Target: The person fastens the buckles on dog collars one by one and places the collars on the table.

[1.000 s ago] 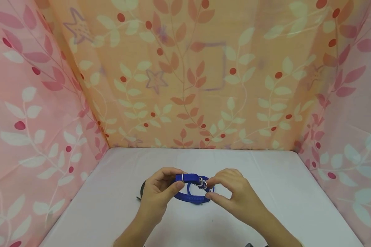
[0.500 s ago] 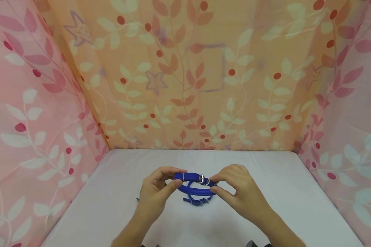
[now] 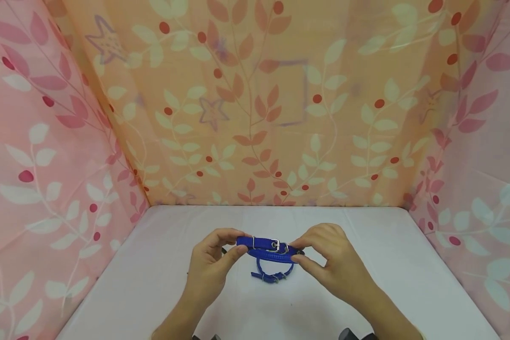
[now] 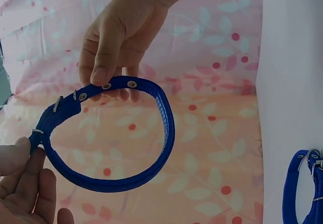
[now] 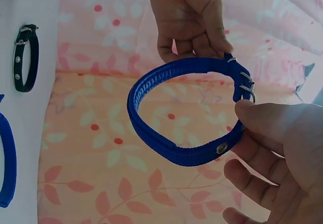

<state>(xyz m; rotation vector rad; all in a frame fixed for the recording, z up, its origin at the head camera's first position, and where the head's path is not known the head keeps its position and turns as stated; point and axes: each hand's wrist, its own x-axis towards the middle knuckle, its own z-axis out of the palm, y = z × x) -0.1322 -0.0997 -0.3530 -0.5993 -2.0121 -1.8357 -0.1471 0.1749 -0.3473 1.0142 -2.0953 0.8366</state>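
Observation:
A blue pet collar (image 3: 261, 243) with a metal buckle, a D-ring and eyelets is held up above the white table by both hands. My left hand (image 3: 210, 264) pinches its left end by the strap loop, thumb in front. On the other side, my right hand (image 3: 333, 257) pinches the band just past the D-ring. Both wrist views show the collar buckled into a wide ring, its lined inner face (image 4: 163, 110) partly visible. Below it, a second blue collar (image 3: 269, 279) stands buckled on the table, apart from both hands.
A black collar (image 5: 18, 70) with eyelets lies on the table in the right wrist view; in the head view my left hand mostly hides it. Leaf-patterned cloth walls (image 3: 246, 141) enclose the white table (image 3: 365, 283) at the back and sides.
Both hands have moved slightly apart and up with the collar, which has turned so its ring looks flatter from above. More of the second blue collar shows beneath it.

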